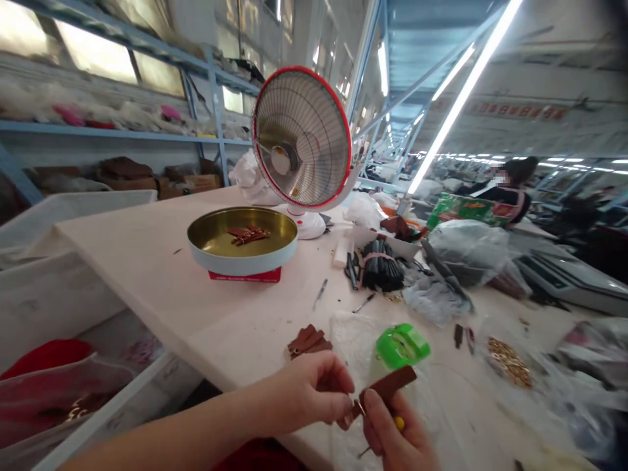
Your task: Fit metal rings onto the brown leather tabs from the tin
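My right hand (400, 438) grips a small brown leather strip (390, 384) near the table's front edge, with something yellow showing under its fingers. My left hand (309, 392) pinches at the lower end of that strip, where a tiny metal piece shows between the fingertips. A pile of similar brown strips (309, 341) lies on the table just beyond my left hand. A green plastic lid (402, 345) rests on a clear bag right behind the held strip.
A round gold-lined tray (243, 252) holding a few brown strips sits on a red box. Behind it stands a red-rimmed dish heater (301, 137). Black strips (380, 265), plastic bags and brass fittings (510, 361) lie to the right. A person (507, 186) sits far right. Bins are at left.
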A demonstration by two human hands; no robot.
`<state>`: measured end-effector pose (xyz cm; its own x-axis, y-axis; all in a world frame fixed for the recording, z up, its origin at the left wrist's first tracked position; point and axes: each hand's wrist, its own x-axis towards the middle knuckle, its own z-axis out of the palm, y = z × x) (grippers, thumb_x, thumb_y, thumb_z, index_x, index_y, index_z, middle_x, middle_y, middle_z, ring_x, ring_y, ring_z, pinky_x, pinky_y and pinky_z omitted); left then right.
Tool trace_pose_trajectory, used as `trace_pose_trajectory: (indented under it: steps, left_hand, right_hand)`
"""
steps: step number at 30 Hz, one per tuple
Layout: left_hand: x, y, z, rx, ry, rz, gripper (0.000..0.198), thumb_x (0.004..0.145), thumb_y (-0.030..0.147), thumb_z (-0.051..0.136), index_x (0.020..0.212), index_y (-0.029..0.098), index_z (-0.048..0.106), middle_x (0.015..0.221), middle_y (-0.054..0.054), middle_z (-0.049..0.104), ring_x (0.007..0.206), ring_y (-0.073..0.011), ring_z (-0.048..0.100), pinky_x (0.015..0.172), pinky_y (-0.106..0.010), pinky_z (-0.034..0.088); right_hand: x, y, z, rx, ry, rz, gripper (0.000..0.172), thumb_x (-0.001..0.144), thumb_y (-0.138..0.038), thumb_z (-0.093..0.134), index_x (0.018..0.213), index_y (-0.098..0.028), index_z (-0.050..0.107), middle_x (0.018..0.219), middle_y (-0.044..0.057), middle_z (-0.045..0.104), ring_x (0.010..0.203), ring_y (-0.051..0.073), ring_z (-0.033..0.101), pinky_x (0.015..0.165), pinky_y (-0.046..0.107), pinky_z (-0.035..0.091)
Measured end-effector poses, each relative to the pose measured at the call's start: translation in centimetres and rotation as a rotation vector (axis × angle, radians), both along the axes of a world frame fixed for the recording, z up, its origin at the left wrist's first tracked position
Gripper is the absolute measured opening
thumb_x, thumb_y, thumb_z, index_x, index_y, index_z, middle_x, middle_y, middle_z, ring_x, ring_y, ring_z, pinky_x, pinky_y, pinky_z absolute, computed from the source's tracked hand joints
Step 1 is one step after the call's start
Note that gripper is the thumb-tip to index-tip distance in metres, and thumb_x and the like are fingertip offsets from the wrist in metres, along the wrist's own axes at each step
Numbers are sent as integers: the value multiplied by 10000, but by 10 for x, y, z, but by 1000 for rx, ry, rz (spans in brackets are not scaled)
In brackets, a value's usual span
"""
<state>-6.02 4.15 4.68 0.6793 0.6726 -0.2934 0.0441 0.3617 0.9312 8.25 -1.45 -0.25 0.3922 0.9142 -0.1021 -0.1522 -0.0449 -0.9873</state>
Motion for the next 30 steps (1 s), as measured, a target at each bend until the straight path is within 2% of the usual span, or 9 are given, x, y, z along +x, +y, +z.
trace_pose_trajectory:
  steps: [4,7,10,13,15,18,20,24,30]
  left_hand:
    - [10,-14,-10,12,74,14,206,669,317,607,683,160,475,565,34,557,502,-78,515,506,-194,368]
    - [17,-23,-17,57,99,91,155,683,294,554,669,166,468,541,34,540,473,-77,501,481,-194,364]
    - [25,-31,-25,136,134,212,110,663,253,537,649,174,462,518,39,515,449,-81,484,450,-196,361]
    - [28,-37,-29,144,133,260,118,672,254,540,647,176,454,516,37,514,437,-83,477,438,-198,348]
    - [26,-41,-25,116,90,227,133,699,278,543,676,165,476,564,19,549,487,-90,509,489,-209,381]
    - [19,-44,-18,63,14,122,149,731,288,550,753,141,537,687,-17,605,626,-112,562,630,-245,434]
    - [15,-45,-16,14,-18,98,137,711,257,597,763,139,551,705,-14,611,656,-112,561,665,-250,432]
    - [12,-40,-23,-76,-129,116,229,642,216,711,781,148,543,681,21,595,635,-90,538,630,-213,397]
    - [12,-35,-29,-163,-210,50,322,621,323,761,691,143,503,678,6,604,642,-96,545,621,-208,380]
  right_hand:
    - [6,-11,-4,-7,147,-8,407,611,-525,758,654,-164,576,449,-64,398,401,60,288,379,172,190]
    - [1,-18,-3,-11,170,-35,437,580,-541,770,624,-157,566,453,-70,374,406,55,276,388,171,173]
    - [-5,-23,-4,-11,103,-50,466,574,-585,748,592,-153,573,450,-60,388,409,63,294,395,187,187]
    - [-1,-25,-10,0,0,-57,463,612,-593,719,596,-148,593,457,-53,407,427,72,315,408,201,211]
    - [7,-26,-16,-20,33,11,444,643,-576,711,611,-152,583,454,-57,411,417,70,315,400,199,207]
    - [19,-26,-22,-47,219,187,387,661,-517,734,667,-159,586,474,-49,462,396,63,321,383,187,204]
    - [23,-27,-23,-50,343,255,358,647,-478,763,691,-162,600,493,-42,487,392,56,323,376,179,209]
    - [21,-28,-19,-94,413,263,365,603,-470,792,677,-162,610,477,-56,455,375,47,300,360,175,220]
    - [13,-27,-17,-148,383,234,386,573,-485,800,728,-169,640,524,-30,504,406,75,369,376,199,294]
